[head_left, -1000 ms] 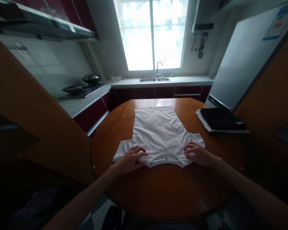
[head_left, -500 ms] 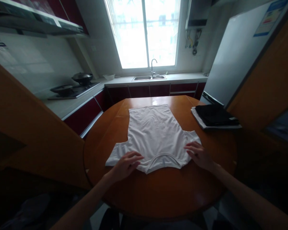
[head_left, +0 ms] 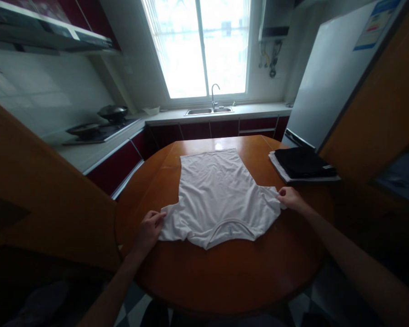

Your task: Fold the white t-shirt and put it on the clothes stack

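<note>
Shirt, one: white, plain, short-sleeved, laid out flat on a wooden table of glossy orange-brown finish and rounded edge. Hem lay toward the window; collar, a wide curved opening, lay nearest the person. Cloth showed soft creases over body and shoulders, with small bunched folds at the near left shoulder.

Left hand: back uppermost, at the end of the left sleeve; fingers pinched the cuff edge. Left forearm bare, slanting up from lower left.

Right hand: set farther from the body than the left; thumb and fingers gripped the end of the right sleeve. Right forearm bare, slanting up from lower right.

Folded black cloth, atop white cloth: stacked on the table's far right, apart from the shirt.
</note>
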